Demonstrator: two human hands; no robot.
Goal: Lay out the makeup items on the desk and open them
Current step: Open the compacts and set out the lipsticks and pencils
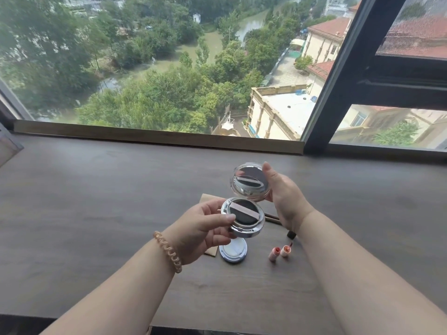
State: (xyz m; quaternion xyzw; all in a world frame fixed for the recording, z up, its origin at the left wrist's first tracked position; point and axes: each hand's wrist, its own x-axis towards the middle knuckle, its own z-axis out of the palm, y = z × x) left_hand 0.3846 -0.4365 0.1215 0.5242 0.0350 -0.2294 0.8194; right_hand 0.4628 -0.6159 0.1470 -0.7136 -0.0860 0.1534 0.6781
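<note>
At centre frame, above the dark wooden desk [96, 189], the left hand [200, 232] has its fingers clamped on the base of a round silver cushion compact [244, 217]. Below it a white round compact [233, 253] lies on the desk. Right of centre, the right hand [285, 197] grips the compact's raised mirrored lid [249, 183]. Two small orange lip tint tubes [279, 252] lie lower right.
</note>
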